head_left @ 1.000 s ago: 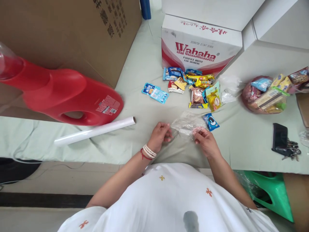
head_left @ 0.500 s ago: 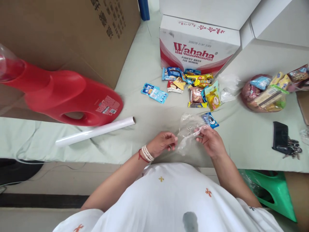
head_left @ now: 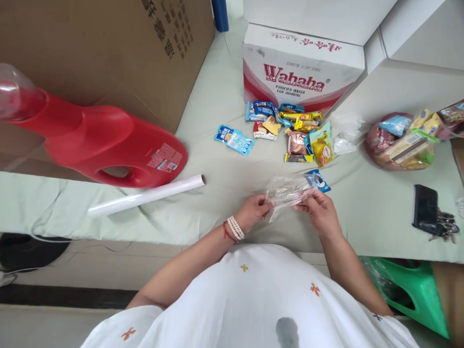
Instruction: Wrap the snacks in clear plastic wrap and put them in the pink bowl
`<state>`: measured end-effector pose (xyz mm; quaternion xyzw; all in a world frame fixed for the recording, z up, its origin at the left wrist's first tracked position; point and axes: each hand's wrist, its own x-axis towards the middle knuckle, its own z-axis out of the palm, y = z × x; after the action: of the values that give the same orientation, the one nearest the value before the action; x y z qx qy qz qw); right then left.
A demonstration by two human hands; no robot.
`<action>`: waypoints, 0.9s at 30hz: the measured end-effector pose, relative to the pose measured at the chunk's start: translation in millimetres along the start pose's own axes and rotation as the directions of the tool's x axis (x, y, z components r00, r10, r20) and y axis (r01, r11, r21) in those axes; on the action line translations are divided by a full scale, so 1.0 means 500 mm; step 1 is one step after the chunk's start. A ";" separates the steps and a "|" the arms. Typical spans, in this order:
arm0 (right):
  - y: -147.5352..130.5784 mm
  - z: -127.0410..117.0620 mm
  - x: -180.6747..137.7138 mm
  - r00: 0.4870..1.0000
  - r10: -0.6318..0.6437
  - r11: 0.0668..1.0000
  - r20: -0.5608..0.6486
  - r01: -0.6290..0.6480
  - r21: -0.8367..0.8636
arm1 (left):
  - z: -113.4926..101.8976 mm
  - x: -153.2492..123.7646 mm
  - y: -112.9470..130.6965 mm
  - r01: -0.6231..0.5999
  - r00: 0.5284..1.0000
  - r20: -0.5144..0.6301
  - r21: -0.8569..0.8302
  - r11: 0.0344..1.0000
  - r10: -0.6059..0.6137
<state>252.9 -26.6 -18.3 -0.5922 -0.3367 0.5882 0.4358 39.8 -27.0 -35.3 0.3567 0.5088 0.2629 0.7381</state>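
A clear plastic bag [head_left: 286,190] is stretched between my two hands, low over the near side of the table. My left hand [head_left: 254,211], with beads and a red cord at the wrist, pinches its left edge. On the right edge, my right hand [head_left: 319,211] is closed with thumb and fingers together. Just behind the bag lies a blue snack packet [head_left: 319,181], partly covered by it. Farther back, several wrapped snacks [head_left: 297,143] are heaped against a Wahaba-style printed carton [head_left: 290,72]. Light blue sachets [head_left: 234,139] lie left of that heap.
A red jug [head_left: 119,140] lies at the left, beside a big brown box [head_left: 108,53]. In front of it is a white roll [head_left: 147,195]. At right are a bag of snacks [head_left: 402,142] and a black case with keys [head_left: 426,208]. A green stool [head_left: 416,295] stands below the table.
My left hand has moved right and now grips the bag's left edge. The bag, hanging loosely before, is now drawn out flatter between both hands. The view has shifted slightly.
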 end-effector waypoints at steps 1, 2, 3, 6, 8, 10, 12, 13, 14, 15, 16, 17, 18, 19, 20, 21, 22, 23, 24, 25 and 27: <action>-0.001 -0.009 0.002 1.000 0.020 1.000 -0.024 -0.020 0.002 | -0.005 -0.001 -0.003 0.018 0.999 0.048 -0.025 1.000 -0.017; -0.002 -0.016 0.003 0.998 0.050 0.999 -0.048 -0.050 0.000 | -0.010 -0.003 -0.007 0.037 0.996 0.081 -0.034 0.999 -0.034; -0.002 -0.021 0.000 0.994 0.092 0.996 -0.064 -0.093 -0.008 | -0.014 -0.005 -0.011 0.046 0.996 0.082 -0.032 0.998 -0.043; 0.006 -0.012 -0.021 0.967 0.251 0.964 -0.037 -0.253 -0.085 | -0.007 -0.008 -0.023 -0.003 0.999 -0.054 0.005 1.000 0.003; 0.018 0.013 -0.040 0.956 0.292 0.940 0.031 -0.280 -0.194 | 0.009 -0.009 -0.029 -0.044 0.994 -0.099 0.021 0.999 0.046; 0.029 0.039 -0.052 0.965 0.245 0.934 0.092 -0.210 -0.289 | 0.023 -0.010 -0.032 -0.061 0.994 -0.089 0.026 0.998 0.063; 0.032 0.051 -0.055 0.972 0.192 0.937 0.136 -0.141 -0.319 | 0.024 -0.012 -0.029 -0.057 0.996 -0.063 0.024 0.998 0.059; 0.030 0.049 -0.053 0.971 0.185 0.942 0.151 -0.131 -0.308 | 0.018 -0.013 -0.025 -0.046 0.998 -0.040 0.027 0.999 0.048; 0.026 0.042 -0.050 0.968 0.193 0.947 0.160 -0.141 -0.289 | 0.007 -0.013 -0.020 -0.028 1.000 -0.006 0.031 0.999 0.028; 0.019 0.030 -0.046 0.963 0.214 0.950 0.163 -0.166 -0.266 | -0.008 -0.013 -0.014 -0.001 0.999 0.036 0.035 0.999 0.000; 0.012 0.015 -0.042 0.956 0.242 0.950 0.164 -0.199 -0.241 | -0.025 -0.012 -0.008 0.030 0.996 0.078 0.039 0.999 -0.033; 0.004 -0.003 -0.038 0.947 0.274 0.947 0.166 -0.236 -0.217 | -0.045 -0.011 -0.002 0.062 0.991 0.117 0.046 0.997 -0.067; -0.002 -0.021 -0.035 0.936 0.306 0.942 0.171 -0.272 -0.195 | -0.064 -0.010 0.004 0.090 0.985 0.145 0.054 0.994 -0.097; -0.008 -0.039 -0.034 0.924 0.336 0.935 0.183 -0.304 -0.182 | -0.082 -0.009 0.009 0.110 0.981 0.157 0.058 0.992 -0.118; -0.010 -0.054 -0.033 0.913 0.357 0.929 0.197 -0.325 -0.176 | -0.097 -0.008 0.012 0.121 0.981 0.146 0.058 0.991 -0.128; -0.011 -0.065 -0.033 0.907 0.368 0.925 0.204 -0.336 -0.175 | -0.108 -0.008 0.014 0.123 0.985 0.115 0.056 0.991 -0.129; -0.008 -0.074 -0.034 0.907 0.371 0.925 0.202 -0.339 -0.173 | -0.115 -0.009 0.014 0.124 0.989 0.071 0.052 0.991 -0.128; -0.004 -0.078 -0.037 0.909 0.368 0.926 0.196 -0.338 -0.171 | -0.117 -0.011 0.014 0.129 0.991 0.023 0.045 0.991 -0.130; 0.003 -0.079 -0.040 0.913 0.362 0.928 0.186 -0.334 -0.168 | -0.114 -0.014 0.012 0.138 0.990 -0.022 0.037 0.990 -0.137; 0.010 -0.077 -0.043 0.919 0.354 0.930 0.175 -0.327 -0.167 | -0.106 -0.017 0.011 0.148 0.988 -0.057 0.030 0.988 -0.146; 0.024 -0.068 -0.051 0.932 0.331 0.937 0.149 -0.306 -0.170 | -0.083 -0.022 0.006 0.166 0.982 -0.099 0.018 0.986 -0.164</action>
<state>283.1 -58.5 -21.1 -0.6149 -0.3144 0.6751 0.2593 -3.1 -22.5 -36.1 0.3096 0.5753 0.2112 0.7270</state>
